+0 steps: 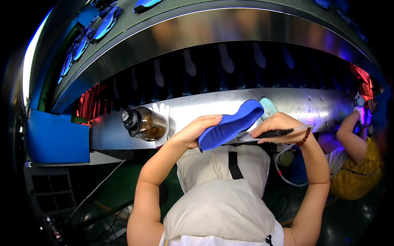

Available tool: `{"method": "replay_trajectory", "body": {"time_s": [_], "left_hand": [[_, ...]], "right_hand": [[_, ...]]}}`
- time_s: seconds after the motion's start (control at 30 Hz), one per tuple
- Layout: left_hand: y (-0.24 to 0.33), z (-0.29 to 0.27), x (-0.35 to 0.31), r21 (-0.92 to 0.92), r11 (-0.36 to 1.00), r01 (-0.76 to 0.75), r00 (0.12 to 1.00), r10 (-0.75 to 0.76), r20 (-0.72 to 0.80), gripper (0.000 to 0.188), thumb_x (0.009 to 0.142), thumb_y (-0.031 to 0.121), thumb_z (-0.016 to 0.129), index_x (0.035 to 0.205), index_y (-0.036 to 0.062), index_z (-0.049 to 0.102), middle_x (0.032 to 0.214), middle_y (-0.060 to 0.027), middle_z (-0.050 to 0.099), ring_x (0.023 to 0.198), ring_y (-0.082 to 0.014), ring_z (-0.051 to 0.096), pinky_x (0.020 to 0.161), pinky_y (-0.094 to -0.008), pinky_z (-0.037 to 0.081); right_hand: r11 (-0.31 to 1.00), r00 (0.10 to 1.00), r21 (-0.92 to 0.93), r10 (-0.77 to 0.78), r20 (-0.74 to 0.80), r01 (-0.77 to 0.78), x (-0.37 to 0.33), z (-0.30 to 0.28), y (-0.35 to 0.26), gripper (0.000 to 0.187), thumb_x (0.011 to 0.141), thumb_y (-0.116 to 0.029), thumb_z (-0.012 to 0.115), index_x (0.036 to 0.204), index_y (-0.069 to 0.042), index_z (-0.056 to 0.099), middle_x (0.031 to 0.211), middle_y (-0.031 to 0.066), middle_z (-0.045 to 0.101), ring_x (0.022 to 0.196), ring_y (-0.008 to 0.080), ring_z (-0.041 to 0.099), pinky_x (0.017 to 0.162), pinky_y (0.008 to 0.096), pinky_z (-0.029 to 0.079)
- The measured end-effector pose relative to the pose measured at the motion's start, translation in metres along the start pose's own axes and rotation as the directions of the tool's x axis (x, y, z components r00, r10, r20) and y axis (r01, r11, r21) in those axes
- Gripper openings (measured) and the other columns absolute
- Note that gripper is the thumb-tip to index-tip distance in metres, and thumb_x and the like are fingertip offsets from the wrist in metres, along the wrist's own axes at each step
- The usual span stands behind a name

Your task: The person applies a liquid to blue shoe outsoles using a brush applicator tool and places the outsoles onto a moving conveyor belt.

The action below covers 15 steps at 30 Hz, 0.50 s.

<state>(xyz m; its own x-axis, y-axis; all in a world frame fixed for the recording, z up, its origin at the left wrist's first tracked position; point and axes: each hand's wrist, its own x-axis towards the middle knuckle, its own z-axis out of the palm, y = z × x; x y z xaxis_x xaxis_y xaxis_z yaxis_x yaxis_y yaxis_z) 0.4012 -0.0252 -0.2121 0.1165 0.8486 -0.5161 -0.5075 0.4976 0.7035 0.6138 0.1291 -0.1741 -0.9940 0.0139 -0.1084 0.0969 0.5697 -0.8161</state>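
My left hand [201,129] grips a blue shoe sole [230,125] by its near left end. The sole is tilted above the front edge of the metal bench, its raised rim facing up. In my right hand [280,126] is a slim black-handled brush [276,133], held like a pen just right of the sole. Its pale tip is blurred beside the sole's right edge. A clear tube [304,128] shows at the back end of the handle. Beyond my right fingers, a pale green shoe-shaped piece [268,107] lies on the bench.
The metal bench [193,108] runs across in front of me. At its left stand a brown-tinted bottle [150,124] with a black lid and a white glove [163,111]. Blue soles [107,24] lie on a higher green belt [172,10]. Another person [355,164] works at the far right.
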Motion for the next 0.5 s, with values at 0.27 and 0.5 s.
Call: {"method": "replay_trajectory", "body": {"time_s": [0.27, 0.5], "left_hand": [[-0.02, 0.008, 0.018, -0.492, 0.871, -0.009, 0.996, 0.049, 0.068, 0.053, 0.089, 0.04, 0.035, 0.124, 0.0003, 0.039, 0.116, -0.02, 0.05, 0.099, -0.0306, 0.055, 0.077, -0.0462, 0.05], [-0.035, -0.001, 0.031, -0.548, 0.825, -0.135, 0.99, 0.14, -0.033, 0.051, 0.089, 0.037, 0.034, 0.123, -0.0006, 0.039, 0.113, -0.0211, 0.051, 0.098, -0.0322, 0.056, 0.076, -0.0468, 0.051]], "right_hand": [[0.886, 0.883, 0.463, 0.219, -0.415, -0.002, 0.02, 0.046, 0.005, 0.016, 0.076, -0.014, 0.064, 0.084, 0.0, 0.066, 0.069, 0.0052, 0.063, 0.054, 0.0064, 0.055, 0.049, 0.0184, 0.044], [0.935, 0.753, 0.354, 0.204, -0.625, 0.04, 0.034, 0.066, 0.035, 0.014, 0.076, -0.013, 0.063, 0.08, 0.0, 0.066, 0.067, 0.0079, 0.063, 0.057, 0.0113, 0.058, 0.051, 0.0221, 0.044]]}}
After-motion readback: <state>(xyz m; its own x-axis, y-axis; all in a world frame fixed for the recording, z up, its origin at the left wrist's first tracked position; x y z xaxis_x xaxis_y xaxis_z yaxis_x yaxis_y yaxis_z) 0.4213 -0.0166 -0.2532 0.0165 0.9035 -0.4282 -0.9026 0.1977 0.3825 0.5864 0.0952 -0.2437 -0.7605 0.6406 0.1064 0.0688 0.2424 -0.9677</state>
